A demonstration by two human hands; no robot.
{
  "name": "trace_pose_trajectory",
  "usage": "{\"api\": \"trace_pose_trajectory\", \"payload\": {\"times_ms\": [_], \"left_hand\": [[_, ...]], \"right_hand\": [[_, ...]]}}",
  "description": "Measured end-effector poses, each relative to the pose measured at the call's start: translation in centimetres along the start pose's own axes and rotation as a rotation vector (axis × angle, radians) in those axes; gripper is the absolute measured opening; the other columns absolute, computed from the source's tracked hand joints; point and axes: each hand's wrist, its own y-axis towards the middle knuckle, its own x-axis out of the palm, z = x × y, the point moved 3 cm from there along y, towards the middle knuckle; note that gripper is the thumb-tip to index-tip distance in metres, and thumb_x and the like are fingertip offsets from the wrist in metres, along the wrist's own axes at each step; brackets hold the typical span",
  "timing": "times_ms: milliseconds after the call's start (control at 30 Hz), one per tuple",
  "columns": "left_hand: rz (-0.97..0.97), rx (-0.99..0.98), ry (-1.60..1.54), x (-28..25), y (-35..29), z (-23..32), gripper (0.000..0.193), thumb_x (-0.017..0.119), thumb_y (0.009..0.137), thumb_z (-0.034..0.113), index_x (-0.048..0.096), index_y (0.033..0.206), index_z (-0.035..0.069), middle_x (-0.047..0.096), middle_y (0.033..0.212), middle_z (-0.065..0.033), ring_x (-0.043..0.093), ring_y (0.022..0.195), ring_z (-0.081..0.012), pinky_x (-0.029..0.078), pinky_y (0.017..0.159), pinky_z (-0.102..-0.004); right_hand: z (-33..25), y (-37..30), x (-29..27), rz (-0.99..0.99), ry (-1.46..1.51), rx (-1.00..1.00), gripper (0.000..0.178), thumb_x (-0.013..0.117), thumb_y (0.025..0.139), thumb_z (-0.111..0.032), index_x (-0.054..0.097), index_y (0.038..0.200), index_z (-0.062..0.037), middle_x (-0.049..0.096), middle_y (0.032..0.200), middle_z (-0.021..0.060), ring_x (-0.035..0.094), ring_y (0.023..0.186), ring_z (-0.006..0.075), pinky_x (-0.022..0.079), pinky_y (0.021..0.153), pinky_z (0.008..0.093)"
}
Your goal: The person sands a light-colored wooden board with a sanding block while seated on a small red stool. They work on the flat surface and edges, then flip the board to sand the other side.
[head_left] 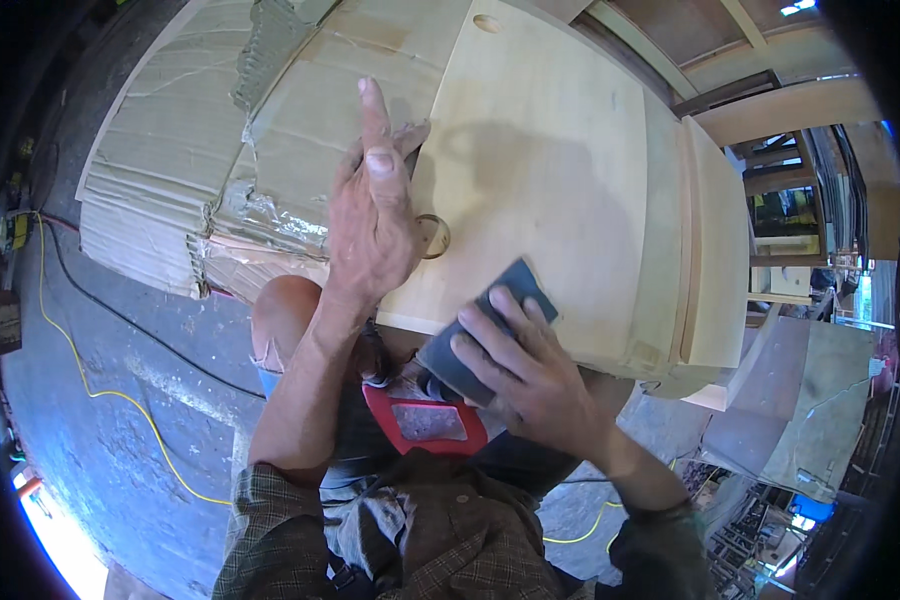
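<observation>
A pale wooden panel (530, 180) lies before me, with a round recess (434, 237) by its left edge and another near its far end. My right hand (530, 370) grips a dark sheet of sandpaper (460, 358), fingers spread across its top, at the panel's near edge. My left hand (375, 215) is at the panel's left edge beside the nearer recess. Its index finger points away from me and its thumb stands apart; the other fingers are partly hidden. I see nothing held in it.
Worn cardboard (170, 150) extends left of the panel. Wooden cabinet parts (715, 250) stand on the right. A red-framed object (432, 425) sits below the panel, near my legs. A yellow cord (130, 400) and a black cable (135, 325) cross the concrete floor (100, 480).
</observation>
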Motion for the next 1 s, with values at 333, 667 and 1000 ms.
{"api": "trace_pose_trajectory", "payload": {"times_ms": [333,667,1000], "left_hand": [[-0.045,-0.174,-0.045,-0.4,-0.1,0.4,0.085,0.0,0.09,0.067,-0.003,0.15,0.006,0.055,0.127,-0.0246,0.051,0.12,-0.0342,0.037,0.101,-0.0404],[-0.073,-0.217,-0.133,-0.1,0.4,0.4,0.091,-0.001,0.087,0.072,-0.006,0.149,0.006,0.055,0.127,-0.0246,0.047,0.124,-0.0335,0.036,0.103,-0.0387],[0.038,-0.072,-0.139,-0.2,0.0,-0.7,0.069,0.011,0.1,0.043,0.0,0.146,-0.008,0.062,0.112,-0.0259,0.055,0.11,-0.0426,0.039,0.097,-0.0464]], "right_hand": [[19.0,14.6,-1.7,0.242,0.024,0.318,0.045,0.045,0.098,-0.032,0.048,0.132,-0.0018,0.051,0.133,0.0181,0.05,0.122,0.0318,0.04,0.101,0.037],[16.1,12.4,-0.6,0.301,-0.097,0.087,0.044,0.04,0.101,-0.031,0.048,0.131,-0.0003,0.054,0.129,0.0168,0.049,0.124,0.0278,0.04,0.102,0.0368],[6.9,6.1,0.4,0.113,-0.145,-0.098,0.034,0.062,0.084,-0.016,0.064,0.116,-0.0077,0.049,0.137,0.0113,0.039,0.133,0.0331,0.034,0.108,0.0476]]}}
